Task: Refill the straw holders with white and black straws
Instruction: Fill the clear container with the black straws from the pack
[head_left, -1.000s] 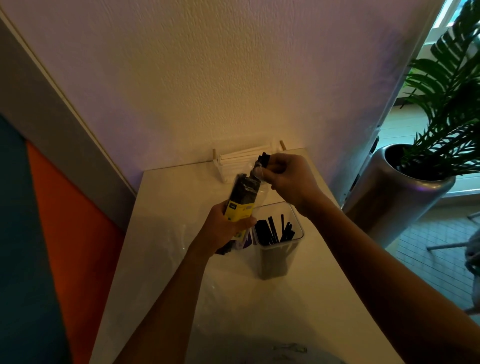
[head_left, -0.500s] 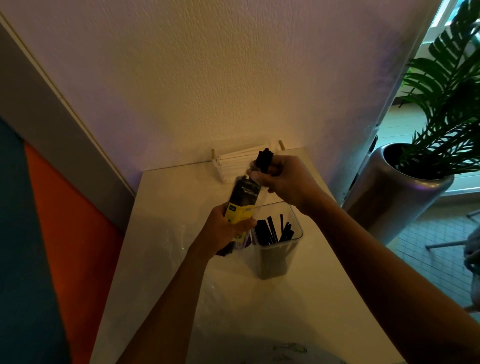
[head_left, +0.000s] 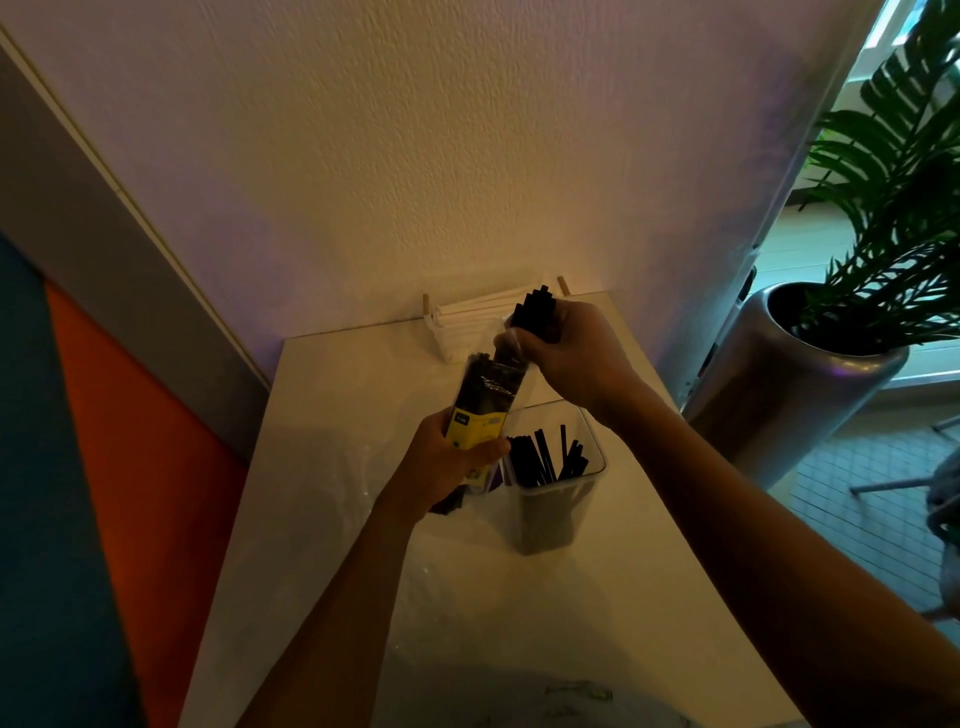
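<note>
A clear packet of black straws (head_left: 485, 395) with a yellow label stands tilted at the frame's centre, a bunch of black straws (head_left: 535, 312) sticking out of its top. Just right of it — lower — a clear square holder (head_left: 553, 499) holds leaning black straws. White straws (head_left: 467, 319) lie in a rack against the wall.

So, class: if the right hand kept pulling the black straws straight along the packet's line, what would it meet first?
Probably the white straws by the wall; the right hand looks near them, though depth is unclear.

Textured white wall (head_left: 467, 156), white table (head_left: 322, 415), potted palm (head_left: 893, 197).
</note>
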